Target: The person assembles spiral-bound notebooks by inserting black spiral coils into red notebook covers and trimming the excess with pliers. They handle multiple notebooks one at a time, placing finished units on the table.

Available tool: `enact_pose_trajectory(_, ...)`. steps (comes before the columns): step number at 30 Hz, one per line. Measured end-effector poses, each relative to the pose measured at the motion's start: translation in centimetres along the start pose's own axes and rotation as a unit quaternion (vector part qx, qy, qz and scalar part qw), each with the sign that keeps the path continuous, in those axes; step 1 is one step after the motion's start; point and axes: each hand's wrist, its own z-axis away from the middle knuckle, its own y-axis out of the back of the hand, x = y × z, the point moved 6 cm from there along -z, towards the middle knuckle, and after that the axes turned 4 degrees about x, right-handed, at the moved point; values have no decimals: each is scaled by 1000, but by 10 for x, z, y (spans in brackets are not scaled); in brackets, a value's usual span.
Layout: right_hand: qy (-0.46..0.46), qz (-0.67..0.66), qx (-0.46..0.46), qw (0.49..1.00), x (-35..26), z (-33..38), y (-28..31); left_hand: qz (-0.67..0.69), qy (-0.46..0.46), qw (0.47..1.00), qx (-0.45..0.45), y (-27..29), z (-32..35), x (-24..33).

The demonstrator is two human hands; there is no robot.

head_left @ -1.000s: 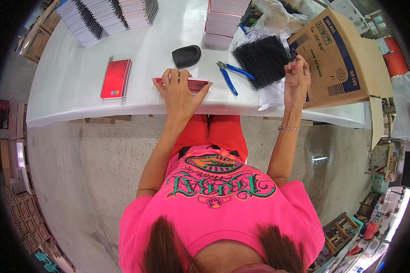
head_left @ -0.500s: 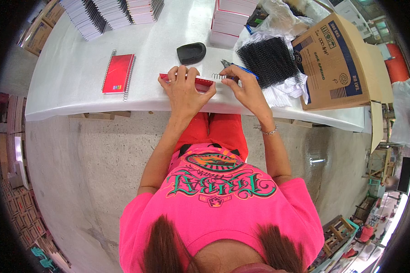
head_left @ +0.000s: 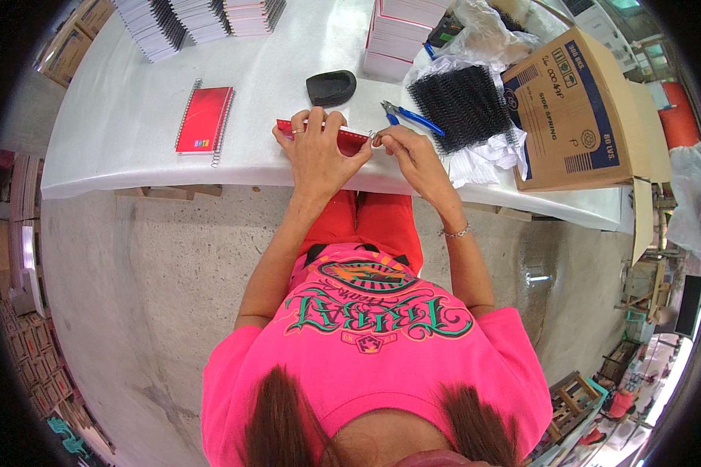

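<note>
With its fingers over the top edge, my left hand (head_left: 317,152) grips a red notebook (head_left: 352,142) tilted up on its side near the table's front edge. A row of punched holes runs along the notebook's upper edge. At its right end my right hand (head_left: 409,152) pinches a thin spiral wire (head_left: 373,135), its tip against the end of the hole row. Most of the wire is hidden by the fingers. Blue-handled pliers (head_left: 414,117) lie just beyond my right hand. A black rounded block (head_left: 331,89) rests beyond the left one.
Left on the table lies another red notebook (head_left: 206,121) with spiral wires along it. Bound stacks (head_left: 152,27) stand at the back left, unbound red-edged stacks (head_left: 397,39) at the back middle. To the right are a pile of black spirals (head_left: 461,105) and a cardboard box (head_left: 572,117).
My right hand has moved slightly left and down, bringing the wire against the notebook's right end. Less wire shows, and the pliers are now more exposed. My left hand keeps its grip.
</note>
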Motion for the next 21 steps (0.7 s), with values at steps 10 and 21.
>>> enact_pose_trajectory(10,27,39,66,997,-11,3,2,-2,9,1000,-4,-1,-1,0)
enact_pose_trajectory(21,99,164,49,980,-14,-1,2,22,4,1000,5,3,4,1)
